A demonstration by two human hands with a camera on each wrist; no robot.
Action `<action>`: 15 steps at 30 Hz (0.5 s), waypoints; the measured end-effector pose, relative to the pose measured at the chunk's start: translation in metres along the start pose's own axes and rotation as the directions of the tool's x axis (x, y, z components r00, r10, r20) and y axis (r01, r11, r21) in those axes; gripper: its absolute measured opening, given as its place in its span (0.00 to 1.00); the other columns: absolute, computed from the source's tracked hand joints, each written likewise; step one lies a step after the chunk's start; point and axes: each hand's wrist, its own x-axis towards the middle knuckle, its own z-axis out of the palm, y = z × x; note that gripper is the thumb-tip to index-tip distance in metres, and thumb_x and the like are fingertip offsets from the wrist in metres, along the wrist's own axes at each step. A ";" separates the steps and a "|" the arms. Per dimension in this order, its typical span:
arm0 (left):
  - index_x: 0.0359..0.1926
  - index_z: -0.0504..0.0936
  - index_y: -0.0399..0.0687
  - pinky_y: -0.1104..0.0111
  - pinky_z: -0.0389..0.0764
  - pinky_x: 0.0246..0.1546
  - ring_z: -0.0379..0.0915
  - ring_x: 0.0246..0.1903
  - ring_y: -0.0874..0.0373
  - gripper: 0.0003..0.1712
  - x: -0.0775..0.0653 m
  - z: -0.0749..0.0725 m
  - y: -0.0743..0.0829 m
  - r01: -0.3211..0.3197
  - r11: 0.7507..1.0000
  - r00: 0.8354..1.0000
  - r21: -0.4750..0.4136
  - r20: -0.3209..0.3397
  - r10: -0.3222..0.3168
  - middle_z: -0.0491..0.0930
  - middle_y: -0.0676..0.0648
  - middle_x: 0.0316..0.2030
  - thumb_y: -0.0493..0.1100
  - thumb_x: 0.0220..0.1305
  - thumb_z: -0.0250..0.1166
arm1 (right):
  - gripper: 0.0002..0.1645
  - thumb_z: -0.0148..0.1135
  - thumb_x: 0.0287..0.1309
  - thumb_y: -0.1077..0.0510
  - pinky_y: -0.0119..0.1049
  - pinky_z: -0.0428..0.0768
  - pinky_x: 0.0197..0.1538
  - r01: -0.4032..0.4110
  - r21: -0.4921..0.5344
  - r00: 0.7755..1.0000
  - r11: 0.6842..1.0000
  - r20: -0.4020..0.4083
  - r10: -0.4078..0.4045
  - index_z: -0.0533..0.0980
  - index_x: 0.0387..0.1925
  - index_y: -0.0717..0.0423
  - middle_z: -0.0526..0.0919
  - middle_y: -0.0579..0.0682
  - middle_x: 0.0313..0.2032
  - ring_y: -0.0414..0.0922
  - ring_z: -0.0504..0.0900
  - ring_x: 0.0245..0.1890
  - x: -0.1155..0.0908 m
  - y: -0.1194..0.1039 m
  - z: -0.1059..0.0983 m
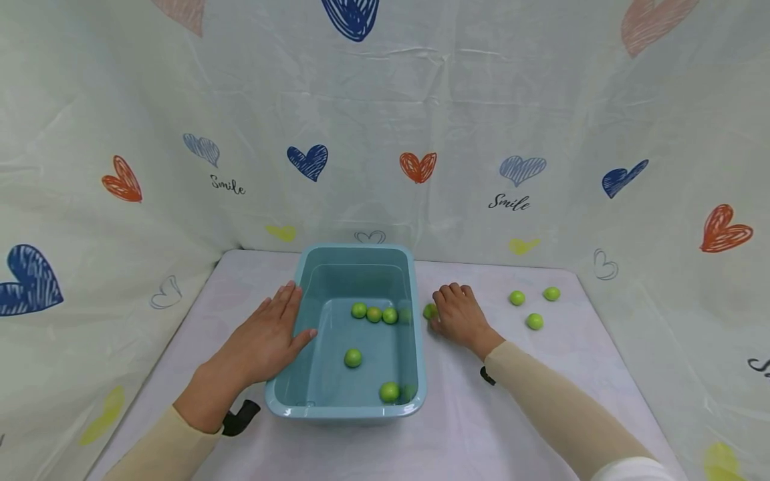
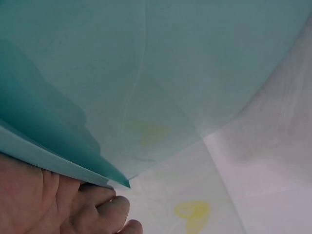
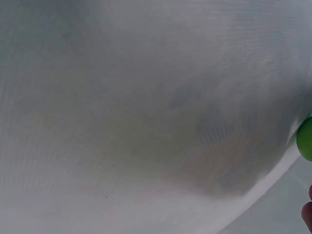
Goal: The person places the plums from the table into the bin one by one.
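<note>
A light-blue plastic tub [image 1: 345, 412] stands on the table with several small green limes inside, one of them [image 1: 353, 358] near its middle. My left hand [image 1: 265, 337] rests on the tub's left rim, fingers straight and thumb reaching over the edge. In the left wrist view its palm side [image 2: 29, 200] lies against the rim. Just right of the tub, my right hand [image 1: 460, 317] holds a green lime [image 1: 430, 311] low over the table, fingers bent around it. Part of that lime [image 3: 305, 139] shows at the right wrist view's edge; most of that hand is outside that view.
Three more limes, including one [image 1: 535, 321] nearest me, lie on the table farther right. The table [image 1: 481, 427] wears a pale cloth. Behind it hangs a white curtain [image 1: 457, 100] printed with hearts.
</note>
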 end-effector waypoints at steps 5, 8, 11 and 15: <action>0.79 0.54 0.25 0.37 0.60 0.76 0.51 0.80 0.30 0.48 0.000 -0.002 0.001 0.002 1.000 1.000 -0.003 -0.003 -0.002 0.54 0.27 0.80 0.56 0.78 0.60 | 0.24 0.72 0.62 0.43 0.52 0.76 0.58 0.000 0.000 1.000 1.000 0.002 0.000 0.75 0.44 0.57 0.77 0.52 0.40 0.53 0.74 0.46 0.001 -0.002 0.003; 0.79 0.54 0.24 0.37 0.60 0.76 0.51 0.80 0.30 0.48 -0.001 -0.002 0.001 0.000 1.000 1.000 -0.006 -0.004 -0.001 0.54 0.27 0.80 0.55 0.78 0.60 | 0.24 0.73 0.62 0.43 0.51 0.75 0.58 0.000 -0.008 1.000 1.000 0.009 0.000 0.75 0.43 0.56 0.76 0.51 0.39 0.52 0.73 0.45 0.002 -0.002 0.004; 0.79 0.54 0.24 0.37 0.60 0.77 0.51 0.80 0.31 0.48 -0.001 -0.002 0.001 0.000 1.000 1.000 -0.009 -0.005 0.000 0.54 0.27 0.80 0.55 0.78 0.60 | 0.24 0.73 0.62 0.43 0.51 0.75 0.57 0.003 -0.018 1.000 1.000 0.007 -0.003 0.75 0.42 0.56 0.76 0.50 0.38 0.52 0.73 0.45 0.003 -0.003 0.006; 0.79 0.54 0.24 0.37 0.60 0.77 0.51 0.80 0.31 0.48 0.000 -0.002 0.000 0.001 1.000 1.000 -0.013 -0.005 -0.001 0.54 0.27 0.80 0.55 0.78 0.60 | 0.23 0.73 0.62 0.43 0.50 0.76 0.57 0.009 -0.019 1.000 1.000 -0.001 -0.009 0.75 0.41 0.56 0.75 0.50 0.36 0.51 0.73 0.44 0.003 -0.004 0.007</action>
